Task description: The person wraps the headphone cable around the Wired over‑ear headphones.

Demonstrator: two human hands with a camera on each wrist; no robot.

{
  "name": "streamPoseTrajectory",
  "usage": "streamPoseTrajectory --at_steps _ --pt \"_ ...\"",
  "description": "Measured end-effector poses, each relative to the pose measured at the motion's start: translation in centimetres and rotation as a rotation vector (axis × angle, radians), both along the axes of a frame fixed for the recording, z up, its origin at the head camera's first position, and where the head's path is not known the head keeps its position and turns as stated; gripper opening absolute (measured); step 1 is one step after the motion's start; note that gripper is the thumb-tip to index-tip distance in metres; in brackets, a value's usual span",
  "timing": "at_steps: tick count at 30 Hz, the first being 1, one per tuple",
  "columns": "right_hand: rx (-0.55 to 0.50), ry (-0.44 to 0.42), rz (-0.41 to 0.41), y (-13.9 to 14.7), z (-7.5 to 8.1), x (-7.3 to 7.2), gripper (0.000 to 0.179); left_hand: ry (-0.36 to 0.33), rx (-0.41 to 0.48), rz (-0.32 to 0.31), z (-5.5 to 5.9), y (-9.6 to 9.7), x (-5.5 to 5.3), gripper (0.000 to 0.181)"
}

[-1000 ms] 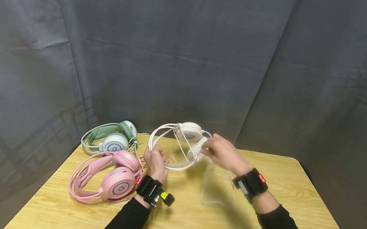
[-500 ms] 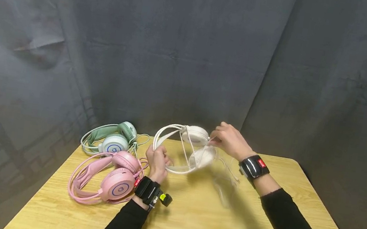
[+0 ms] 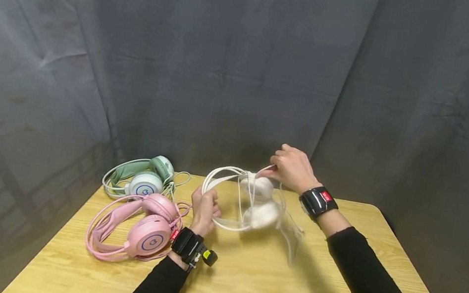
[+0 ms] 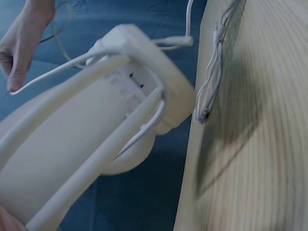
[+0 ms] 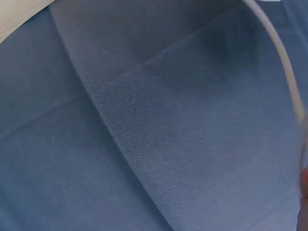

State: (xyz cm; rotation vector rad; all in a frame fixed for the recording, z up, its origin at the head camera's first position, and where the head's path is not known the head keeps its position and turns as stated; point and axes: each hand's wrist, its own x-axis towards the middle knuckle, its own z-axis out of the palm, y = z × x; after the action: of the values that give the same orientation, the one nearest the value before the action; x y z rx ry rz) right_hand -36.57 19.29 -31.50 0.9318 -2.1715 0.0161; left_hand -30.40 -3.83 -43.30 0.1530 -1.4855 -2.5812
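Observation:
My left hand [image 3: 204, 212] grips the headband of a pair of white headphones [image 3: 262, 214], held above the table with both ear cups toward the right. Up and to the right, my right hand [image 3: 294, 169] pinches the white headphone cable [image 4: 72, 64] between thumb and fingers. That cable loops round the band near an ear cup, as the left wrist view shows. More of the cord dangles below the right hand, blurred. Only a strip of cable [image 5: 285, 62] and a fingertip edge appear in the right wrist view.
Pink headphones [image 3: 150, 237] lie on the wooden table [image 3: 250, 289] just left of my left hand. Behind them are green and white headphones [image 3: 146, 183] with a bundled cord. Grey cloth [image 3: 228, 65] hangs behind the table and along both sides.
My right hand has risen from beside an ear cup, drawing the cable up with it. The white headphones have shifted slightly right and down in my left hand. Pink and green pairs stay put.

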Motion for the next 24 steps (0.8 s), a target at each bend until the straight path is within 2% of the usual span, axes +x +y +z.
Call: streamPoseTrajectory --at_steps 3,7,11,15,24 --pt "0.034 -0.024 -0.035 0.1 0.1 -0.6 0.056 0.001 0.019 -0.038 0.1 -0.3 -0.1 0.019" --pt "0.054 -0.070 -0.025 0.8 0.0 -1.8 0.051 0.009 0.053 -0.067 0.2 -0.5 -0.1 0.019" --pt "0.058 -0.064 -0.046 1.2 -0.3 -2.7 0.057 0.023 0.056 -0.086 0.3 -0.6 -0.3 0.019" --pt "0.072 -0.072 -0.083 1.4 -0.3 -3.0 0.061 0.034 0.055 -0.125 0.4 -0.7 -0.3 0.020" --pt "0.048 -0.100 -0.003 1.2 0.1 -3.1 0.053 0.071 -0.025 -0.232 0.4 -0.8 -0.2 0.018"
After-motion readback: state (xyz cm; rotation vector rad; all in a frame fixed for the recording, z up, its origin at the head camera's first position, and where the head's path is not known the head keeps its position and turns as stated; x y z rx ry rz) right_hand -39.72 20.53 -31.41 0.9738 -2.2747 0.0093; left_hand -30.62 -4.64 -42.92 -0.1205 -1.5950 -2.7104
